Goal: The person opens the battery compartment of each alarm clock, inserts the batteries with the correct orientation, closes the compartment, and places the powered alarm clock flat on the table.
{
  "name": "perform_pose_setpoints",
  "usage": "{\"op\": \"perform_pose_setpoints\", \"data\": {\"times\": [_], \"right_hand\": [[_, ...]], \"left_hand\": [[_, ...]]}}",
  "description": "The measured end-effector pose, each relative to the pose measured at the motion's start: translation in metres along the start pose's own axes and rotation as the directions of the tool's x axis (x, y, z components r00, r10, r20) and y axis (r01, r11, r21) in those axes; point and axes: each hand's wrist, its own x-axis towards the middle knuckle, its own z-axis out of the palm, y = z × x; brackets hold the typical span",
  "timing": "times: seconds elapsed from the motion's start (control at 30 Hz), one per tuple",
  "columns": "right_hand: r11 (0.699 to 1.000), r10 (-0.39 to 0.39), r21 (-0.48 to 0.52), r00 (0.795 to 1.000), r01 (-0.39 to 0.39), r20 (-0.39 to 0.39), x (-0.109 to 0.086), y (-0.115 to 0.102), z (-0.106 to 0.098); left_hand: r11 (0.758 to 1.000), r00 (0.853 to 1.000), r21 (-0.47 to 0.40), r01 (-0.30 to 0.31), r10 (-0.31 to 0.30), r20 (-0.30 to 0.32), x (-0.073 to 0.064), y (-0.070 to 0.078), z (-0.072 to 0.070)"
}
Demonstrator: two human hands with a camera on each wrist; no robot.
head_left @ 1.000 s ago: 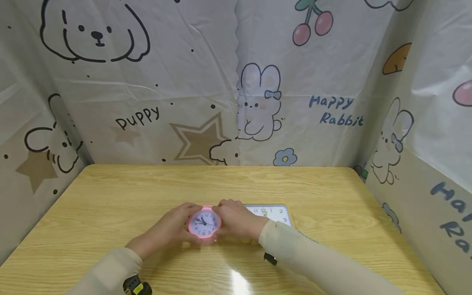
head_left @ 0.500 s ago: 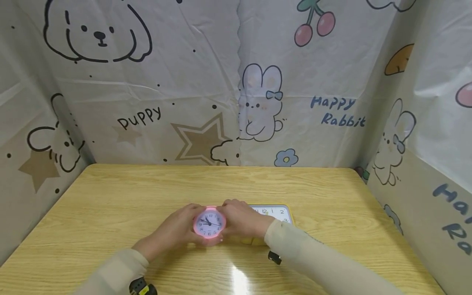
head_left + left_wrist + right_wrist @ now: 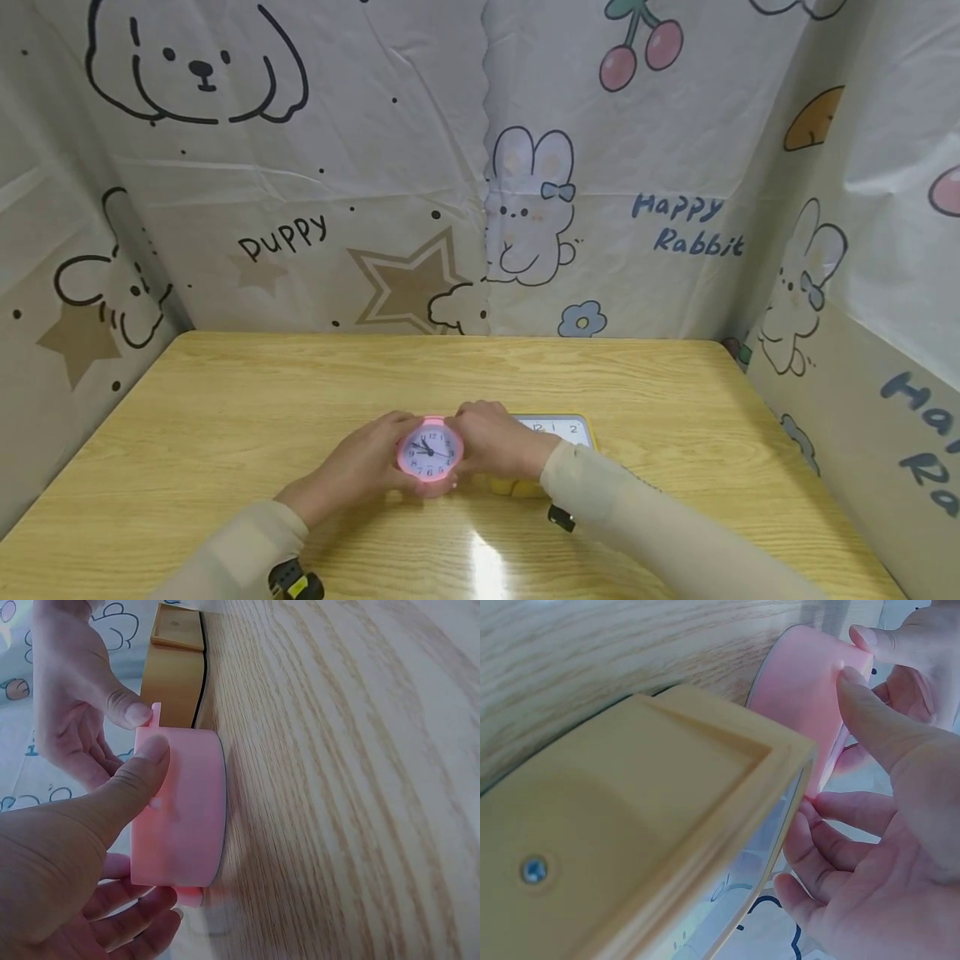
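Note:
A small round pink alarm clock stands on the table with its white dial tilted up and facing the head camera. My left hand grips its left side, thumb on the near side of the pink case in the left wrist view. From the other side my right hand pinches the same clock by thumb and fingertips. Just to its right is a yellow square clock, partly hidden behind my right hand and forearm. Its yellow casing fills much of the right wrist view, close beside the pink one.
The wood-grain table runs back to a printed cloth, which also hangs along both sides. A dark band is on the left wrist and a dark device under the right one.
Both hands have shifted the pink clock slightly to the right, nearer the yellow clock. My right hand now covers more of the yellow clock's dial. Their hold looks the same.

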Motion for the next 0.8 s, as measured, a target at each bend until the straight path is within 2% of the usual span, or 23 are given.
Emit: {"op": "perform_pose_setpoints", "data": {"times": [0.8], "right_hand": [[1.0, 0.008, 0.024, 1.0, -0.008, 0.01, -0.0004, 0.0037, 0.001]], "left_hand": [[0.999, 0.999, -0.008, -0.04, 0.04, 0.0, 0.0006, -0.0016, 0.0011]]}}
